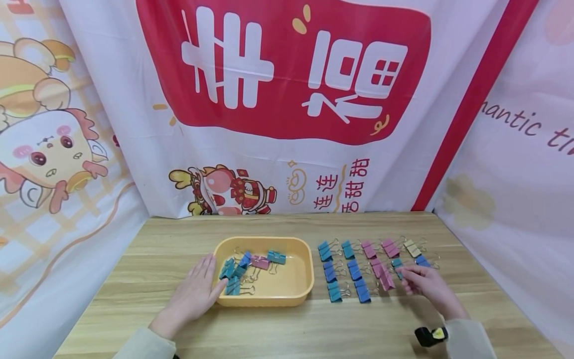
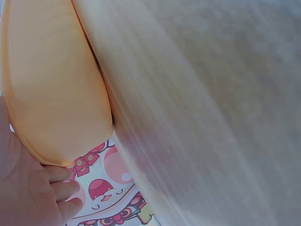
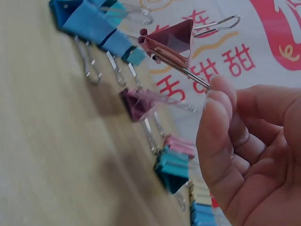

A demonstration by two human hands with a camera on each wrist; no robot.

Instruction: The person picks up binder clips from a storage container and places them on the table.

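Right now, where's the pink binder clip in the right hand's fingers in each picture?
Head: the pink binder clip is low, right of centre, left of the right hand.
Left wrist: not in it.
Right wrist: clip at top, just right of centre.
Shared landmark: wooden tabletop.

Bare hands (image 1: 198,290); pale grey-beige left sleeve (image 1: 145,345) and right sleeve (image 1: 468,340); by the right cuff, a black piece (image 1: 423,337) with a yellow label (image 1: 438,333).

A pink binder clip (image 3: 164,47) is pinched at one wire handle by the right hand (image 3: 249,146). Left of that clip, blue clips (image 3: 89,21) are set on the worktop (image 3: 51,141); below it, another pink clip (image 3: 136,107) and a teal clip (image 3: 173,165) are seen; behind it, printed cloth (image 3: 270,73) is shown.
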